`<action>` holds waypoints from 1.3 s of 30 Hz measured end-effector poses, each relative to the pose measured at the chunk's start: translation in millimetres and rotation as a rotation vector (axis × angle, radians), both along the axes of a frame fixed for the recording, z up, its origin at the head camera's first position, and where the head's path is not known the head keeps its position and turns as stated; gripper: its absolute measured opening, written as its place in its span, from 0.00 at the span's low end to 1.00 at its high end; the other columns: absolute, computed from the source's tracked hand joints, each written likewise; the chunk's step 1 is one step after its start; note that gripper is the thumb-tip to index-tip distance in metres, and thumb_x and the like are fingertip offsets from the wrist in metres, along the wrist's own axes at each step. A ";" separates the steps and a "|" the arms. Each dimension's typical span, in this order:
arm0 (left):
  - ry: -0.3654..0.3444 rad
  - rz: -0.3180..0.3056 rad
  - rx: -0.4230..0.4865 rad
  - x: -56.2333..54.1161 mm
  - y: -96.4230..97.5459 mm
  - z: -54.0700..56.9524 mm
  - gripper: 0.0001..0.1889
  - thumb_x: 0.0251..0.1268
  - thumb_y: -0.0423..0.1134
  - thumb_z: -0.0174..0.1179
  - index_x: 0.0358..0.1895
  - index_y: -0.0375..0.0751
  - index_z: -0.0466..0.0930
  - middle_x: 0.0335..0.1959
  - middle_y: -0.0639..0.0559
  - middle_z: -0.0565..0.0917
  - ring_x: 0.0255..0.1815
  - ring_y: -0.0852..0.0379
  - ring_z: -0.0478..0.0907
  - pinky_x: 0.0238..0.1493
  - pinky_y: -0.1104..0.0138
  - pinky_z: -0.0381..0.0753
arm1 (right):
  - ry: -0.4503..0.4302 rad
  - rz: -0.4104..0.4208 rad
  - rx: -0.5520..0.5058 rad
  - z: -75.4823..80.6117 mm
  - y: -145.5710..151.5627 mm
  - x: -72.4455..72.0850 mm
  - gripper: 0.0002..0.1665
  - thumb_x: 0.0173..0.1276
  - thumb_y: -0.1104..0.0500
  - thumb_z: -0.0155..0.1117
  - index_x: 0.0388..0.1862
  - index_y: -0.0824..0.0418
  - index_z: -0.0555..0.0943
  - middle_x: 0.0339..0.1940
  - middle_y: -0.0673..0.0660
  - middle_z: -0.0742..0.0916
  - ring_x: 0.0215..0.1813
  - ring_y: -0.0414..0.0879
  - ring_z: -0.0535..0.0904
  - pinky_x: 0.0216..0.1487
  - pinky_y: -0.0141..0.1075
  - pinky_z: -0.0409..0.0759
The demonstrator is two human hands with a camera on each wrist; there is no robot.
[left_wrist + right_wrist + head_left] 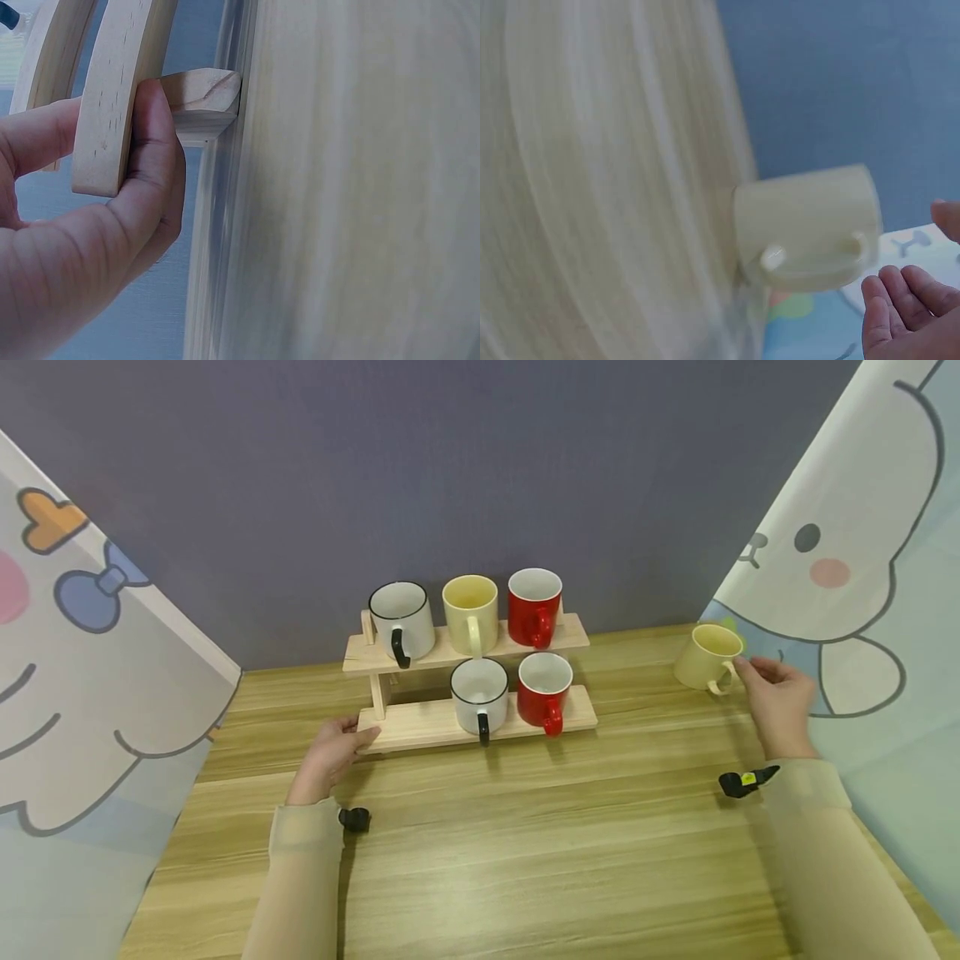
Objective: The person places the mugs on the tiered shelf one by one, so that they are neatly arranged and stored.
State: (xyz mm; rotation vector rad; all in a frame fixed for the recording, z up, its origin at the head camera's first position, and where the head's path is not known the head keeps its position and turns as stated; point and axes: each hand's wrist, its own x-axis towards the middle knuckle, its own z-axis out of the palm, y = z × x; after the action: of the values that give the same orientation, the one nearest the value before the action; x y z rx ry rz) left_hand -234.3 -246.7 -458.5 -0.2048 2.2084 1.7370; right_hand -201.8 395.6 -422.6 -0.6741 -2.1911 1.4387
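My left hand [330, 753] pinches the left end of the lower board of a two-tier wooden rack [416, 727]. In the left wrist view, thumb and fingers lie on opposite faces of that board [105, 127]. Far to the right, a yellow mug [701, 662] stands upright on the table, its handle toward me and slightly right. My right hand [782, 703] is beside this mug, fingertips close to the handle. The right wrist view shows the thumb and fingers spread, with a gap between them and the mug [810, 217].
The upper tier bears a white mug with black rim [414, 635], a yellow mug [459, 618] and a red mug [521, 622]. Below are another black-rimmed white mug [472, 706] and a red mug [534, 703]. A grey wall [480, 468] and cartoon-printed side curtains [862, 502] bound the table [540, 852].
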 end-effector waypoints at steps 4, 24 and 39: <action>0.007 -0.003 0.006 0.1 -0.1 -0.1 0.40 0.79 0.39 0.58 0.77 0.18 0.45 0.64 0.33 0.65 0.52 0.51 0.71 0.54 0.57 0.76 | -0.077 0.021 0.062 -10.0 8.9 -8.3 0.37 0.71 0.34 0.61 0.58 0.66 0.82 0.41 0.47 0.82 0.41 0.38 0.73 0.38 0.27 0.72; 0.009 0.003 0.007 -0.8 -1.1 -1.2 0.41 0.78 0.39 0.59 0.77 0.18 0.44 0.67 0.32 0.65 0.49 0.55 0.72 0.50 0.59 0.77 | -0.047 0.335 -0.077 -26.8 14.7 -27.1 0.35 0.81 0.43 0.52 0.50 0.78 0.81 0.32 0.43 0.87 0.41 0.33 0.80 0.43 0.23 0.77; -0.009 0.012 0.019 0.6 0.0 -0.1 0.41 0.78 0.40 0.59 0.77 0.19 0.43 0.65 0.32 0.65 0.51 0.53 0.72 0.53 0.61 0.77 | 0.052 0.281 -0.359 -33.8 10.2 -37.5 0.18 0.78 0.50 0.61 0.33 0.58 0.90 0.31 0.45 0.88 0.40 0.34 0.82 0.42 0.23 0.78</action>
State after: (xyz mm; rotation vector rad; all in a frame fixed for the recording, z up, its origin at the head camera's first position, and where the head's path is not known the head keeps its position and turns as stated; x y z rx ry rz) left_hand -233.6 -246.7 -458.6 -0.2216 2.1874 1.7591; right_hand -239.3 405.9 -456.4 -0.4439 -2.0683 1.9997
